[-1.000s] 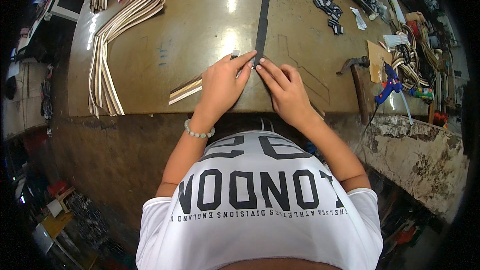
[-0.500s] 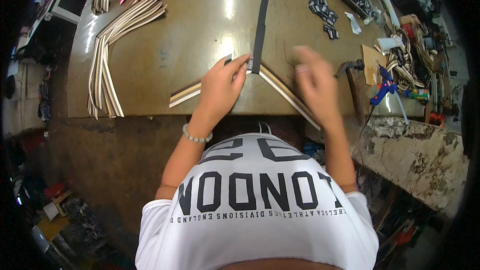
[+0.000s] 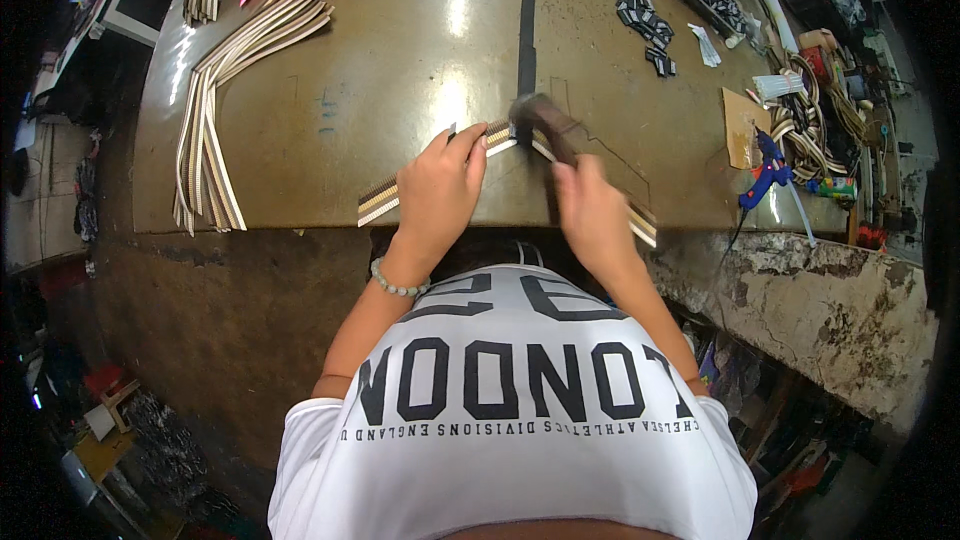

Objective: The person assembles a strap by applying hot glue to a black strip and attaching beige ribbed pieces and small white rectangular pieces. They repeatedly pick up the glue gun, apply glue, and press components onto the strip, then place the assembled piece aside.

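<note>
Tabletop (image 3: 400, 60) smooth, glossy; black strap (image 3: 528, 35) matt; hammer head (image 3: 530, 112) blurred, perhaps metal; cardboard (image 3: 742, 130) matt.

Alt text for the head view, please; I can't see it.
The right hand holds a blurred hammer where a black strap meets an angled striped band; the left hand is on the band. On the table, striped strips lie at left, a blue glue gun at right.

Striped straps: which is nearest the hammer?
The inverted-V strap under the left hand, its bend at the hammer; other striped straps lie farther off, bundled or coiled.
</note>
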`<state>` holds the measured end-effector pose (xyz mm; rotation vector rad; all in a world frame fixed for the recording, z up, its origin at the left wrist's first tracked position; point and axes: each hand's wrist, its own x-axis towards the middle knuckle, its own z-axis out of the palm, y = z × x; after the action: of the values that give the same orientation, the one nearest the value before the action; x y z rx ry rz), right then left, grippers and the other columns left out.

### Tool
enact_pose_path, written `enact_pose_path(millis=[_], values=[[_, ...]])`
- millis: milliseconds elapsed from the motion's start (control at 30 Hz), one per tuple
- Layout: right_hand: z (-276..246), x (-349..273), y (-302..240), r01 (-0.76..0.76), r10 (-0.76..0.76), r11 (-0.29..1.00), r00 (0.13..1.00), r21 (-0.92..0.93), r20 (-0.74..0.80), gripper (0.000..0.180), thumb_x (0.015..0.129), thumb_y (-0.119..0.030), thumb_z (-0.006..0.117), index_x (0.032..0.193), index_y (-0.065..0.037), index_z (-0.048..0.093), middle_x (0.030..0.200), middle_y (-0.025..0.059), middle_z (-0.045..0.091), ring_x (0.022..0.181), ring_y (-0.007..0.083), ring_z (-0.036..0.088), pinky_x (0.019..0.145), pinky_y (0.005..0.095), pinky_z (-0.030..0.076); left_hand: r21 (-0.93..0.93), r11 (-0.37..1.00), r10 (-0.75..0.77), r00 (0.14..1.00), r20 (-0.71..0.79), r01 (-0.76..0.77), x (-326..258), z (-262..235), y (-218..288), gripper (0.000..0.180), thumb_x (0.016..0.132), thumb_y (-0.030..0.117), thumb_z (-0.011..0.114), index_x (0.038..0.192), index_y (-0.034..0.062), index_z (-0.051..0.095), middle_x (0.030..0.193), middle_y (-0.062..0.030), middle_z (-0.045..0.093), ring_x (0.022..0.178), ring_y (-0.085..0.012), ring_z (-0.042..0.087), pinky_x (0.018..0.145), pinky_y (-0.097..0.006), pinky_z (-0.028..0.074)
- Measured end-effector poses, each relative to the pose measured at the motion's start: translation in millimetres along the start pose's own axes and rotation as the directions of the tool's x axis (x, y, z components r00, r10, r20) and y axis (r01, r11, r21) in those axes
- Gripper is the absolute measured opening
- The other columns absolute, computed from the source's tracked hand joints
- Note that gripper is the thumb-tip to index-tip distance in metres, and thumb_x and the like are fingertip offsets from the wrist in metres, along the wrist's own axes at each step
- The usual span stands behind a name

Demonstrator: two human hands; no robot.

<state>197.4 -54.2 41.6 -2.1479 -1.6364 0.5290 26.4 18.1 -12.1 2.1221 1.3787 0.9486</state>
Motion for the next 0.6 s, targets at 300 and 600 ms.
enact_pose_path(millis=[300, 600], values=[[-1, -27, 1, 0.008, -0.009, 0.999, 1.000, 0.041, 0.024, 0.030, 0.100, -0.028, 0.054, 0.093, 0.001, 0.050, 0.078, 0.0325, 0.061, 0.077, 0.0518, 0.060, 0.063, 0.0560, 0.046, 0.017, 1.000, 0.017, 0.999, 0.050, -0.017, 0, -5, 0, 0.023, 0.089, 0.022, 0.069, 0.108, 0.0078, 0.073, 0.070, -0.0121, 0.061, 0.058, -0.0278, 0.060, 0.055, -0.038, 0.047], [-40, -14, 116, -0.199, 0.056, 0.945, 0.881, -0.259, -0.470, 0.043, 0.098, -0.037, 0.056, 0.116, 0.001, 0.064, 0.104, 0.0232, 0.066, 0.094, 0.0427, 0.064, 0.081, 0.0473, 0.050, 0.172, 0.934, 0.281, 0.941, 0.186, -0.313, 13, -15, 5, 0.021, 0.089, 0.022, 0.067, 0.098, 0.0031, 0.070, 0.075, -0.0135, 0.062, 0.064, -0.0307, 0.062, 0.058, -0.040, 0.049]])
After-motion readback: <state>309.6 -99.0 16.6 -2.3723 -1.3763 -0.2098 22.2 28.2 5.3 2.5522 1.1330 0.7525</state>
